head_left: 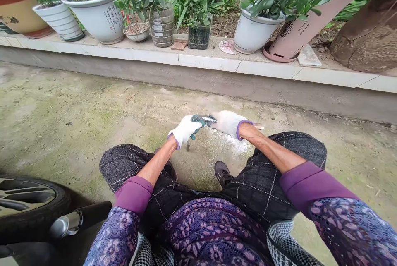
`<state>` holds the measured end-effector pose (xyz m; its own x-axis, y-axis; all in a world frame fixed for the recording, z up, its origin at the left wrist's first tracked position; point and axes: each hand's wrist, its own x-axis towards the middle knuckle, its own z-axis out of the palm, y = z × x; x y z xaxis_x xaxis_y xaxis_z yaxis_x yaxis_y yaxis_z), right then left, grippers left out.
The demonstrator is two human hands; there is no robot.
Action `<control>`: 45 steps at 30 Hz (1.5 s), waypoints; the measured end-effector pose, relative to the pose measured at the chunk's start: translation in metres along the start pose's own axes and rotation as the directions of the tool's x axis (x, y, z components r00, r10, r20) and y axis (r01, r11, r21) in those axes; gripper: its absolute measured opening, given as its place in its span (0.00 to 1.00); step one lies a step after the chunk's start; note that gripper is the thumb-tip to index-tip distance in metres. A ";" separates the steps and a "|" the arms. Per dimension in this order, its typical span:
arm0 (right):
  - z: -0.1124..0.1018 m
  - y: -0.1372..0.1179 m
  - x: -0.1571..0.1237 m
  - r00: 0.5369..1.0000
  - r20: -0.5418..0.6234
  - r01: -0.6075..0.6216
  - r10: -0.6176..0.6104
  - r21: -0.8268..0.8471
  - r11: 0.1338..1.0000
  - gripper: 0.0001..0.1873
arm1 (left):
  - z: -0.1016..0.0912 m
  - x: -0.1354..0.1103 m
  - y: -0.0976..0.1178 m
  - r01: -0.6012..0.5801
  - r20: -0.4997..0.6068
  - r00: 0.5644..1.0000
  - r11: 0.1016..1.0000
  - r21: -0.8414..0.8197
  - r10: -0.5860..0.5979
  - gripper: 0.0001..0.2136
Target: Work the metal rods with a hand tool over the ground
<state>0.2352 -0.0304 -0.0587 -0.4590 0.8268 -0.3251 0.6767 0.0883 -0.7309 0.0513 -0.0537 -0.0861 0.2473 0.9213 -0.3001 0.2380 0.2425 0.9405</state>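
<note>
My left hand (185, 128), in a white work glove with dark green coated fingers, is closed around a short silvery ribbed metal rod (209, 119). The rod lies nearly level, its left end hidden in my fingers. At the rod's other end is my right hand (228, 123), gloved the same way and slightly blurred, with its fingertips closed against the metal. Past my right wrist a pale stick-like piece (259, 126) shows; its other end is hidden, and I cannot tell whether I hold it. Below my left hand stands a small dark cylinder (188, 146) on the ground.
White powder (238, 144) is spread on the mossy concrete below my right hand. Ahead runs a low tiled ledge (204, 61) with several potted plants, including a white pot (257, 30). A car wheel (27, 200) and an exhaust pipe (66, 224) are close on my left.
</note>
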 end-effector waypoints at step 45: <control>-0.010 0.026 -0.008 0.995 0.082 -0.075 0.056 0.254 0.964 0.28 | -0.016 0.006 0.081 0.288 -0.046 0.938 0.847 -0.446 -0.343 0.11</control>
<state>0.2623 -0.0291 -0.0695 -0.4658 0.7822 -0.4138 0.5407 -0.1185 -0.8328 0.0570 -0.0240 -0.0093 0.1076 0.7948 -0.5972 -0.1459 0.6068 0.7813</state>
